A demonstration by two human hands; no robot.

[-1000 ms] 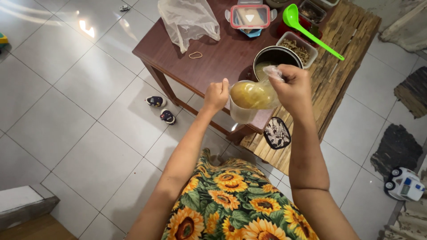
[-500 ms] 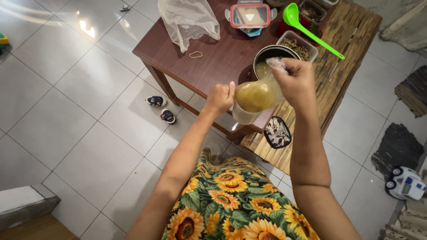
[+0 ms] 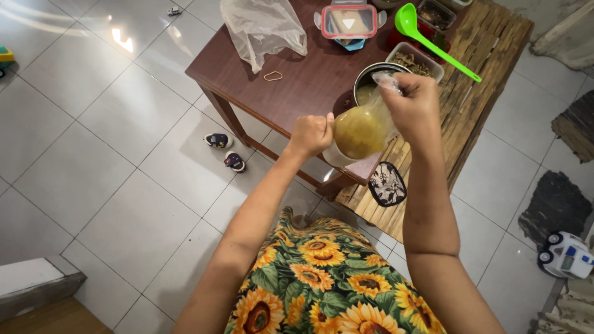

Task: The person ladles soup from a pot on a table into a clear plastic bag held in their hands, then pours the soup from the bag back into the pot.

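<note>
A clear bag of yellow liquid is pinched shut at its neck by the right hand, while a pale plastic cup under it is gripped by the left hand. Just beyond both, a steel pot stands near the dark wooden table edge; open tiled floor lies left of the left hand.

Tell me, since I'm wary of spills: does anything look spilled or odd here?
No spill shows. The right hand grips the filled clear bag by its neck; the left hand holds the cup under it. Toy cars lie on the floor.
</note>
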